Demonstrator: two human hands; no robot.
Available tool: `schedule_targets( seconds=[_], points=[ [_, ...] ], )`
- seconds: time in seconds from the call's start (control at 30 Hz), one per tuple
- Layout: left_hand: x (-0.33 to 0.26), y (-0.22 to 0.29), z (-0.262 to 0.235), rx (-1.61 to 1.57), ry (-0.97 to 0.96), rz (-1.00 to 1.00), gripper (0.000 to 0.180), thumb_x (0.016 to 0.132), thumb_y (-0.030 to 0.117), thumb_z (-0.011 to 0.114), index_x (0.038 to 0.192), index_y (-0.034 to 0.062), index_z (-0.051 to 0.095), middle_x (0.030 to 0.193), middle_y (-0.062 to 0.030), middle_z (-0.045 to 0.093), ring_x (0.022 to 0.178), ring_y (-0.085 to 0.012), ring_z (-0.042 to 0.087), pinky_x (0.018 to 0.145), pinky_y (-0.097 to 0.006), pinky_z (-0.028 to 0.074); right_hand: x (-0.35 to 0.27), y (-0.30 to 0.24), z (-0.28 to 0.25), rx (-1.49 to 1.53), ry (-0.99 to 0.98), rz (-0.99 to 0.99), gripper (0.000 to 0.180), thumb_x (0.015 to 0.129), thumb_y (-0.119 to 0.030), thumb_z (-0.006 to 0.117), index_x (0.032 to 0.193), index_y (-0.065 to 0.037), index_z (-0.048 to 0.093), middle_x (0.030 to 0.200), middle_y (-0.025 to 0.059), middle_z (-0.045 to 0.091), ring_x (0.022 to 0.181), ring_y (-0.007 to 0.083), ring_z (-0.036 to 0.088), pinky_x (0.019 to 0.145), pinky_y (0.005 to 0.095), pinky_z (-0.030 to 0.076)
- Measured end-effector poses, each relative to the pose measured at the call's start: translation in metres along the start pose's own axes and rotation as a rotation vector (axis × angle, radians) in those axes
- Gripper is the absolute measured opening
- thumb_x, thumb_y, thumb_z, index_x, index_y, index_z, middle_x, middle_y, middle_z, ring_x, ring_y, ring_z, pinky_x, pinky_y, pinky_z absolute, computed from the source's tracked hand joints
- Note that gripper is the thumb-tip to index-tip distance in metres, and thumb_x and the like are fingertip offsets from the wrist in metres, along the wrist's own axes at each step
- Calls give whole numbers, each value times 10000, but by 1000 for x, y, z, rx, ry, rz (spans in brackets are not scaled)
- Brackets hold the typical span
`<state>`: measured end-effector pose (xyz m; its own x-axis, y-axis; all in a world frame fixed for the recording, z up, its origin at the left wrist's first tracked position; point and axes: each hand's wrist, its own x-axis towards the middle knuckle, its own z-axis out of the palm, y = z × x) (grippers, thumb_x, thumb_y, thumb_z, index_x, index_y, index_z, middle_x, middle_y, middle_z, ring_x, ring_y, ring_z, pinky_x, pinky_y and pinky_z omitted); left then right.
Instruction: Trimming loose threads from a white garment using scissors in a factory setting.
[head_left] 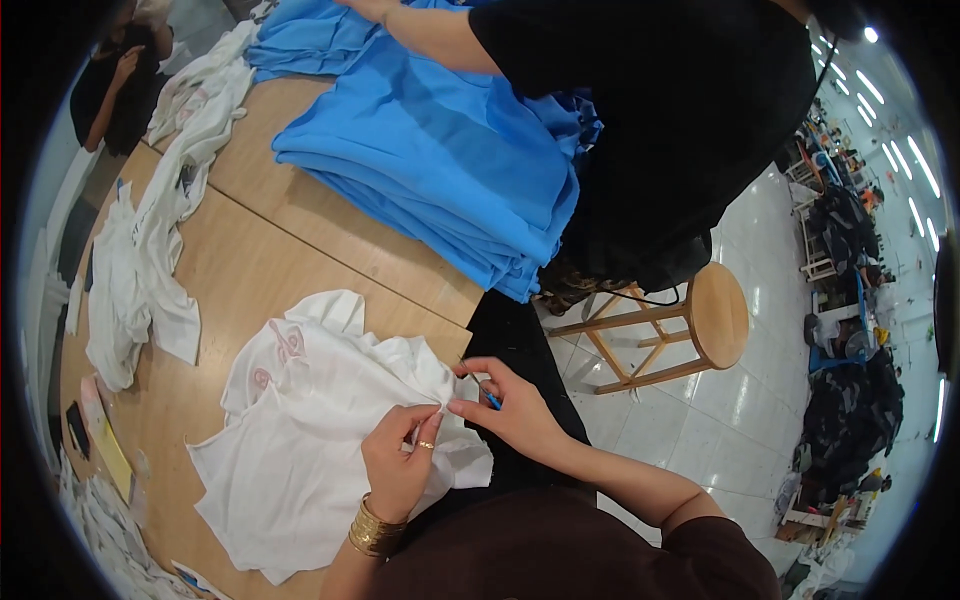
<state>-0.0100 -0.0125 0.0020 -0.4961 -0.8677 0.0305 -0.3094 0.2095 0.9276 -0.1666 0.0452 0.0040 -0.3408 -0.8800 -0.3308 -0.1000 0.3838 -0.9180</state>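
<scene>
A white cloth garment with pinkish printed marks lies crumpled on the near part of the wooden table, its right end raised at the table edge. My left hand, with a ring and a wide gold bracelet, pinches a bit of this cloth between thumb and fingertips. Just to the right, my right hand is closed around small blue-handled thread snips, the dark end pointing up and left. The right thumb touches the cloth beside the left fingertips. Most of the snips is hidden by the fingers.
A tall stack of blue cloth covers the table's far side, where a person in black stands. White garments lie along the left. A dark phone-like object is near the left edge. A wooden stool stands right.
</scene>
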Motion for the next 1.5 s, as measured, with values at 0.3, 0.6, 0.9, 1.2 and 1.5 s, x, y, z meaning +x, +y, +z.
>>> schedule_targets(
  seconds=[0.3, 0.6, 0.9, 1.2, 1.5],
  points=[
    [4, -1, 2, 18, -14, -68, 87, 836, 61, 640, 888, -8, 647, 680, -14, 567, 567, -60, 430, 521, -212, 352, 20, 12, -13, -449, 33, -350, 204, 840, -208, 659, 927, -45, 573, 712, 101, 599, 586, 252, 584, 534, 318, 450],
    [4, -5, 4, -106, 13, -154, 111, 832, 71, 655, 917, 1, 667, 704, -21, 601, 552, -54, 429, 504, -210, 359, -9, -30, -28, 75, -371, 252, 242, 979, -248, 413, 1038, -37, 516, 564, 50, 523, 461, 133, 554, 440, 293, 442],
    [4, 5, 5, 14, 26, -2, 126, 811, 57, 662, 934, 34, 667, 697, -81, 586, 526, -156, 500, 497, -270, 404, -18, -34, -19, -136, -426, 237, 238, 987, -223, 382, 1003, -49, 544, 510, 8, 480, 392, 93, 488, 391, 247, 396],
    [4, 4, 5, 31, 16, 34, 125, 814, 42, 651, 938, 30, 661, 689, -84, 572, 528, -170, 502, 492, -279, 394, -18, -22, -13, -290, -334, 35, 214, 968, -217, 425, 973, -31, 531, 566, 101, 516, 489, 243, 528, 462, 340, 406],
    [5, 4, 6, -15, 19, 7, 126, 812, 35, 651, 937, 19, 660, 704, -88, 588, 541, -161, 515, 506, -265, 409, -18, -10, -3, -245, -205, -5, 247, 971, -274, 434, 946, -45, 522, 594, 123, 536, 562, 263, 571, 509, 364, 409]
  ],
)
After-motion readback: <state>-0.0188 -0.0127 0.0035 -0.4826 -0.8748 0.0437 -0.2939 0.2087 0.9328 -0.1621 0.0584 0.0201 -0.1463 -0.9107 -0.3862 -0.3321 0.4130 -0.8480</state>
